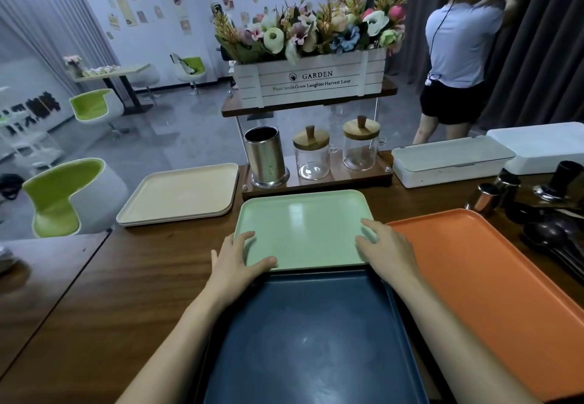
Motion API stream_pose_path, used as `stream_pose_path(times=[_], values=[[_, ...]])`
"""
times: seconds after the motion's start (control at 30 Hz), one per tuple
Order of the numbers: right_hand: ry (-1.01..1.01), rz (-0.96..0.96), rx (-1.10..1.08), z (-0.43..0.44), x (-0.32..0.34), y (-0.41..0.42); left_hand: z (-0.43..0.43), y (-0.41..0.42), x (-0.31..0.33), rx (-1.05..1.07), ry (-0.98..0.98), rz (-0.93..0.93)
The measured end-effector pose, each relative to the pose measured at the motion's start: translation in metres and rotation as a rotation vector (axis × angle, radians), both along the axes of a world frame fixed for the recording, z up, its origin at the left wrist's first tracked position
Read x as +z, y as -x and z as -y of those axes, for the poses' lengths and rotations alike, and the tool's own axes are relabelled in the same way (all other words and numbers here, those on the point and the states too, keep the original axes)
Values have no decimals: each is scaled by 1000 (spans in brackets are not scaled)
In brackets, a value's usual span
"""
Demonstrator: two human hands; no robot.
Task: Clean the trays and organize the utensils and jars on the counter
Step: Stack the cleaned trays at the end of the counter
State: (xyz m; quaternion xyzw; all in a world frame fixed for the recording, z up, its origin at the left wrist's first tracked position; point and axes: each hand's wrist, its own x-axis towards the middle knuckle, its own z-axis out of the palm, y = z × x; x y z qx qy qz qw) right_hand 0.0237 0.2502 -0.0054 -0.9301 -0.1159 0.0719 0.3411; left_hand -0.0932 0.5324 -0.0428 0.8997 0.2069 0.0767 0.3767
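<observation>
A light green tray [303,223] lies flat on the wooden counter [126,283], its near edge overlapping a dark blue tray [309,340]. My left hand [235,261] holds the green tray's near left corner, thumb on top of the rim. My right hand [387,247] rests on its near right corner with fingers spread on the surface. An orange tray [480,277] lies to the right. Cream trays [180,195] are stacked at the left. On a low wooden shelf stand a steel utensil holder [265,157] and two glass jars [313,157] [361,146] with wooden lids.
A white flower box [313,81] sits on the shelf's upper level. White lidded boxes [448,160] stand at the back right. Dark spoons [556,239] and steel cups [486,198] lie at the far right. A person [458,52] stands beyond the counter. Green chairs are at the left.
</observation>
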Motion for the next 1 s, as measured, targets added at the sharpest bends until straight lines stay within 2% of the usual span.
stream_pose_path(times=[0.17, 0.47, 1.0], values=[[35, 68, -5, 0, 2, 10, 5, 15, 7, -1, 50, 15], [-38, 72, -11, -24, -3, 29, -25, 51, 20, 23, 85, 61], [-60, 16, 127, -194, 21, 113, -200, 136, 23, 34, 28, 135]])
